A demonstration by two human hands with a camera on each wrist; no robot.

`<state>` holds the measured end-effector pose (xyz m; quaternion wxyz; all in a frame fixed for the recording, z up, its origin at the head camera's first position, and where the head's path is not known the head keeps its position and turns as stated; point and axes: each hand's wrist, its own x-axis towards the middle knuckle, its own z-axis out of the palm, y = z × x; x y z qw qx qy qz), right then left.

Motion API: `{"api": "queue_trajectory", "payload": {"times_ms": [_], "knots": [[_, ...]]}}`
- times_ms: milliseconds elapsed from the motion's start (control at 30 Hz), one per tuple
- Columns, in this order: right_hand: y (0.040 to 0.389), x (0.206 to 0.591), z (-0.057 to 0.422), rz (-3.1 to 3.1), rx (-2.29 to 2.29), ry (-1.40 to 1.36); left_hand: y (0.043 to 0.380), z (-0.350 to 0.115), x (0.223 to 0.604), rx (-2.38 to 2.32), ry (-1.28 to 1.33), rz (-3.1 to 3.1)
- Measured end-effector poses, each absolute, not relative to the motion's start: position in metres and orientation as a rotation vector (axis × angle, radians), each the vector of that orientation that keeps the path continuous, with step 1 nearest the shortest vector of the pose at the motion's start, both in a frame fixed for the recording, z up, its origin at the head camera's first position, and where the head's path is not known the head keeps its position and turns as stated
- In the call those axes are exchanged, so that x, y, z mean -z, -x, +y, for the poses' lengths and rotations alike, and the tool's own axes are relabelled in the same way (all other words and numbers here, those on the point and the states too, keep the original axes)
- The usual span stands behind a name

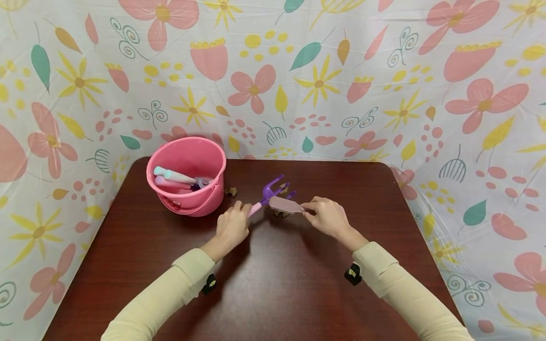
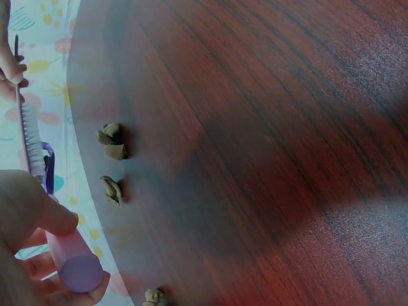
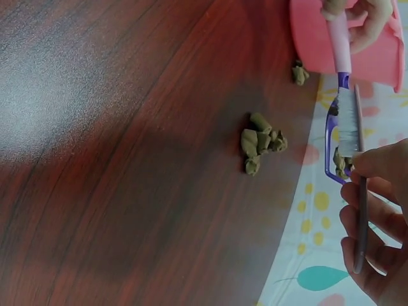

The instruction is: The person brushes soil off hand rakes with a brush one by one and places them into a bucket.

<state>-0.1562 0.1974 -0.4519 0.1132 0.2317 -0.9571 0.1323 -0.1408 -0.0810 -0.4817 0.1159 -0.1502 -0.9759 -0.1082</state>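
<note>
My left hand (image 1: 232, 225) grips the pink handle of a toy garden fork (image 1: 269, 192), its purple tines pointing away to the right. In my right hand (image 1: 328, 216) is a flat brush (image 1: 285, 205) with a pinkish back, held by its handle. The brush's white bristles (image 3: 348, 124) are against or very close to the fork; which, I cannot tell. Small brown lumps (image 3: 341, 162) show at the tines in the right wrist view. More brown clay-like lumps (image 3: 258, 141) lie on the table below the tools, partly hidden in the head view.
A pink bucket (image 1: 209, 201) stands at the table's back left, holding several tools with pale blue, pink and lilac handles (image 1: 179, 177). One brown lump (image 1: 231, 192) lies beside it. The dark wooden table (image 1: 290, 284) backs onto a flower-patterned cloth (image 1: 315, 113).
</note>
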Motion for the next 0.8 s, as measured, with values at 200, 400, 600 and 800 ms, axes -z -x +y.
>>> {"api": "queue_trajectory", "payload": {"times_ms": [200, 400, 600, 800], "knots": [[0.157, 0.452, 0.196, -2.696, -0.402, -0.645, 0.141, -0.081, 0.482, 0.331, 0.435, -2.859], [0.159, 0.454, 0.190, -2.597, -0.389, -0.587, 0.138, -0.078, 0.480, 0.335, 0.450, -2.866], [0.159, 0.457, 0.185, -2.565, -0.330, -0.618, 0.136, -0.074, 0.478, 0.337, 0.453, -2.857], [0.158, 0.457, 0.182, -2.601, -0.323, -0.677, 0.136, -0.073, 0.476, 0.316, 0.448, -2.852]]}}
